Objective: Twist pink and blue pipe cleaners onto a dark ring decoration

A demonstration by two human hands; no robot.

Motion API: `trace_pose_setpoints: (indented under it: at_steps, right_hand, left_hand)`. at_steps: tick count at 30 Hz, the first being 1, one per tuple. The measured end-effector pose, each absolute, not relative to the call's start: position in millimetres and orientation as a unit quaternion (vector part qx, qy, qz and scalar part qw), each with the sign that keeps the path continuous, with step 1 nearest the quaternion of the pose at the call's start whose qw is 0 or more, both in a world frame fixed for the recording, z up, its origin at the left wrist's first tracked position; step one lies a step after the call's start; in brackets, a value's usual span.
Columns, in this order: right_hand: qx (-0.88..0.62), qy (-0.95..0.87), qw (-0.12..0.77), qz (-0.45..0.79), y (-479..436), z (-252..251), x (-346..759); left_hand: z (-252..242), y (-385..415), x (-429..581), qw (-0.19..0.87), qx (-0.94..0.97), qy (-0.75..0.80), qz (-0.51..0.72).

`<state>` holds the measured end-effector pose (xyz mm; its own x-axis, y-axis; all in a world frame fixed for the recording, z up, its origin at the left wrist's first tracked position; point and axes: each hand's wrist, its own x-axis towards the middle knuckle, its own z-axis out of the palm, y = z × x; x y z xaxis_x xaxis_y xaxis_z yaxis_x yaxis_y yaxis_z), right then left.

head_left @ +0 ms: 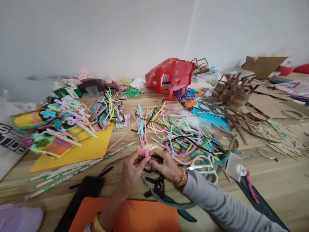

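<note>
With the pink fuzzy piece [144, 153] serving as the clock's centre, colourful fuzzy ornaments [65, 125] are heaping up toward 10 o'clock, partly covering a yellow sheet [98, 145] at 9; patterned straws [56, 176] are lying side by side and a long black object [83, 190] is resting near them, both toward 8; the left hand [131, 169] is reaching in from 7, its thumb and fingertips closing narrowly on the pink piece, which they are holding just above the table; pale blue stems [140, 119] are lying bunched at 12; the right hand [165, 164] is coming in from 4, fingers curling close against the piece, though I cannot tell whether they are gripping it or only touching; a black-handled tool [158, 187] is lying beneath the hands at 5; loose fuzzy stems [185, 138] are tangling toward 2 and white-handled scissors [204, 166] are resting at 3; the step in hand seems to be fingertip shaping of the pink piece, and any further bend is probably calling for a steady left pinch and small, careful right-hand pressure.
</note>
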<state>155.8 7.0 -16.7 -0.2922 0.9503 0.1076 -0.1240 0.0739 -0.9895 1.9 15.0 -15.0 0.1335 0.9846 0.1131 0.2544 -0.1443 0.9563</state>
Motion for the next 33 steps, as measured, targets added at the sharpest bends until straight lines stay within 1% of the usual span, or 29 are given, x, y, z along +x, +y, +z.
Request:
trace_pose_setpoints:
  at_steps: [4,7,13,18,21,23,26,33]
  right_hand:
    - [-0.394,-0.631,0.452,0.492,5.8,-15.0,157.7]
    - [-0.409,-0.68,0.441,0.419,5.3,-14.8,159.8]
    - [-0.396,-0.735,0.446,0.324,5.0,-16.1,161.2]
    - [-0.387,-0.78,0.427,0.245,4.8,-20.5,162.2]
    - [-0.402,-0.792,0.401,0.223,4.0,-22.2,163.4]
    - [-0.414,-0.786,0.398,0.227,4.2,-22.2,164.3]
    - [-0.444,-0.748,0.417,0.263,6.0,-21.2,165.3]
    - [-0.446,-0.6,0.439,0.498,10.0,-18.9,159.9]
  left_hand:
    - [-11.9,14.7,0.5,0.411,0.643,0.508,0.4]
    - [-5.4,15.4,0.5,0.454,0.626,0.493,0.398]
    - [-1.0,23.3,-2.8,0.545,0.604,0.45,0.367]
    - [-0.9,25.6,-3.4,0.587,0.581,0.435,0.359]
    - [-3.1,24.8,-2.1,0.599,0.566,0.432,0.366]
    - [-5.1,24.1,-1.1,0.592,0.566,0.437,0.371]
    - [-6.4,22.1,0.7,0.562,0.576,0.453,0.384]
    - [-10.8,14.6,3.2,0.428,0.644,0.474,0.421]
